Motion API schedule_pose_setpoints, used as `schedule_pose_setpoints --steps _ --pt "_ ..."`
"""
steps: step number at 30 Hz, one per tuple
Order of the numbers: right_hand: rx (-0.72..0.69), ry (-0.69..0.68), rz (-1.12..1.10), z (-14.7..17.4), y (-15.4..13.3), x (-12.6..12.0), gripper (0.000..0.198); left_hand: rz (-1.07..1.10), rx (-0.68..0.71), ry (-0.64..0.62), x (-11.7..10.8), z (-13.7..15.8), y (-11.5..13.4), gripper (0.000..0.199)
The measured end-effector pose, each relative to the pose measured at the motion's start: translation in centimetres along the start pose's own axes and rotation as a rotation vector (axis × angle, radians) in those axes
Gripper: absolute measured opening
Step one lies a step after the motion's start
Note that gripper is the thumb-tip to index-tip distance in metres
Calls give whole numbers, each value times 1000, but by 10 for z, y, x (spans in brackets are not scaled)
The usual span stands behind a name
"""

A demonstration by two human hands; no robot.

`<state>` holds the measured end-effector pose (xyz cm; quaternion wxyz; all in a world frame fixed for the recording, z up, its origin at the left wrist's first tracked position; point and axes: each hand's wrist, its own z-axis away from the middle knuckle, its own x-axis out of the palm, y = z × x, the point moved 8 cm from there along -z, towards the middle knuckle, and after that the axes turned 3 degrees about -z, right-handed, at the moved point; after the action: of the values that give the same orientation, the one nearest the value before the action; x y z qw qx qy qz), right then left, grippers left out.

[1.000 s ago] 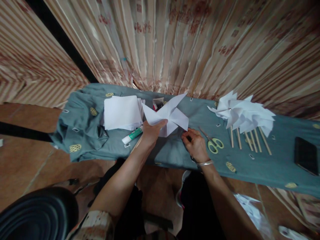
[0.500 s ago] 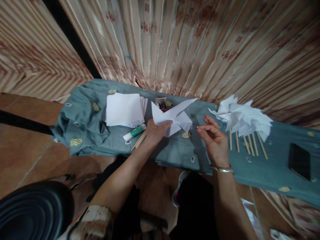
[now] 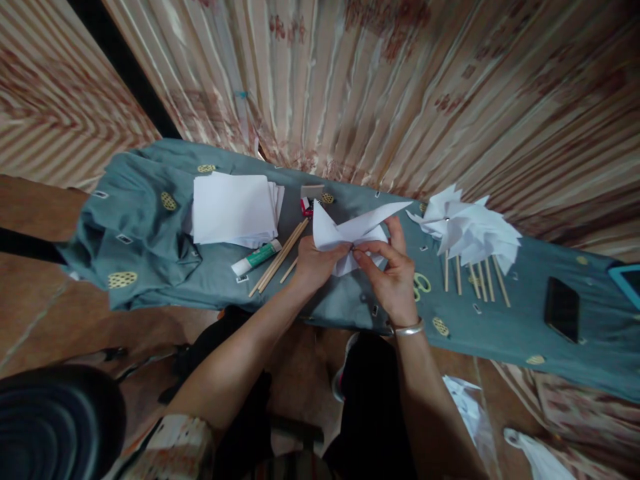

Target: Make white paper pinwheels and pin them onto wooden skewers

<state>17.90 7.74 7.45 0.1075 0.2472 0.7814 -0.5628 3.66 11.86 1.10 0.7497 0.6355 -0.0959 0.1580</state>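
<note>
A folded white paper pinwheel (image 3: 345, 232) is held above the cloth in front of me. My left hand (image 3: 320, 263) grips its left side, thumb pressed near the centre. With thumb and forefinger, my right hand (image 3: 387, 270) pinches a tiny dark pin at the paper's centre; its other fingers reach behind the right side of the paper. Most of the pin is hidden by the fingertips. Wooden sticks (image 3: 280, 257) lie left of my left hand, beside a green and white glue stick (image 3: 257, 258). A small red box (image 3: 307, 206) sits behind them.
A stack of white paper (image 3: 230, 210) lies on the left of the cloth-covered table (image 3: 310, 320). To the right are finished pinwheels (image 3: 475, 230) on sticks, green-handled scissors (image 3: 421, 285), a phone (image 3: 561, 310) and a blue-edged object (image 3: 627, 280). A curtain (image 3: 350, 100) hangs behind.
My right hand has moved left with the pin, from beside the pinwheel to its centre. The scissors now show beside my right hand. The view has shifted slightly right.
</note>
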Motion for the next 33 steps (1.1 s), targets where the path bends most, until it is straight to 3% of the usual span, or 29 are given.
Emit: schedule_pose_setpoints --steps 33 --pt "113 -55 -116 -2 22 0 8 -46 11 -45 2 1 2 27"
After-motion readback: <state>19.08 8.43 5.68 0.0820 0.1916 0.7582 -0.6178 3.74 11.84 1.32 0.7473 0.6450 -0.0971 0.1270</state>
